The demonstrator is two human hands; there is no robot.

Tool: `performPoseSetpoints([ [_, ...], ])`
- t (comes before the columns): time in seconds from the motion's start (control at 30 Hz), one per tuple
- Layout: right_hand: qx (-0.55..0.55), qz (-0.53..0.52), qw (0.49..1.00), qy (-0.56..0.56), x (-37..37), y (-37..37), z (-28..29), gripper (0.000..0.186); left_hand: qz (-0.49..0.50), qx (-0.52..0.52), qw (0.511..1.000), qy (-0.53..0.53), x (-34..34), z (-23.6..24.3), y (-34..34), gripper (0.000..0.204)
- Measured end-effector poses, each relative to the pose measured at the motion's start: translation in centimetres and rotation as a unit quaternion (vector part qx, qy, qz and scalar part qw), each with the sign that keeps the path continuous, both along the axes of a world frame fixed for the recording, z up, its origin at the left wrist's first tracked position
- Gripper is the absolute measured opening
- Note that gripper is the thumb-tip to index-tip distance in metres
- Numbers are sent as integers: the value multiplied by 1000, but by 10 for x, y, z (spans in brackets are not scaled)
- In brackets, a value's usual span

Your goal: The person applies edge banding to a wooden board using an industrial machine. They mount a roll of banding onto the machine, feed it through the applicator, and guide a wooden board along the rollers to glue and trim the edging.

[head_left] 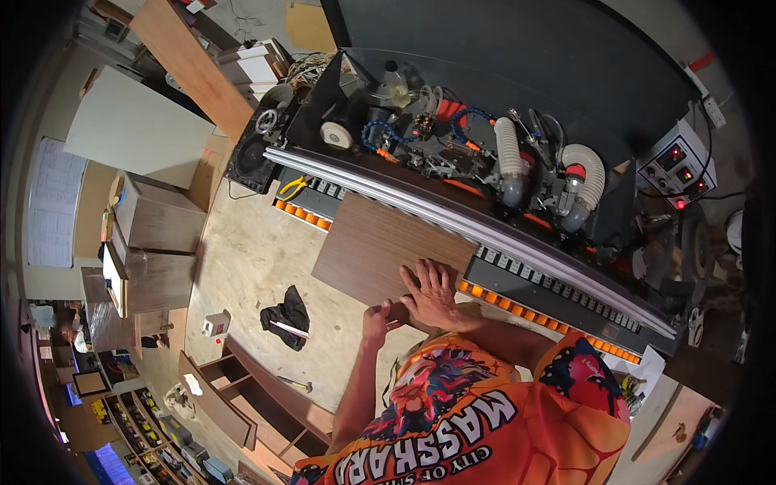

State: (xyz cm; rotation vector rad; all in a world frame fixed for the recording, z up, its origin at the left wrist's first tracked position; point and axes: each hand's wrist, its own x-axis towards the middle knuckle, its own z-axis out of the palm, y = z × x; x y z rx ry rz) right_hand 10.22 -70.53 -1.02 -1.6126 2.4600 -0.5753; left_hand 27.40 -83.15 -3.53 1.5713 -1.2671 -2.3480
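Note:
A flat brown wood-grain board [380,250] lies on the feed bed of a long edge-banding machine, its far edge under the grey metal rail [453,222]. My right hand [431,297] rests on the board's top near its near right corner, fingers spread. Beside it, my left hand [377,325] grips the near edge, thumb up by the rim; its fingers are partly hidden. Orange rollers [517,307] line the bed's front on both sides of the board.
Yellow-handled pliers [293,187] lie on the bed's left end. Ribbed hoses [509,149] and mechanisms sit behind the rail, with a lit control box [679,166] at right. On the floor are a black cloth [284,319], a hammer [296,384] and a brown cabinet frame [259,404].

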Motion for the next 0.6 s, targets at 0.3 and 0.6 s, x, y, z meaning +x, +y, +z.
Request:
performPoseSetpoints([
  [0.3,1,30,999,11,-5,-26,-3,79,25,-14,1000,-1,-5,11,-17,42],
  [0.6,-5,33,999,20,-8,-50,-8,78,-83,-48,992,-85,1,12,-59,72],
])
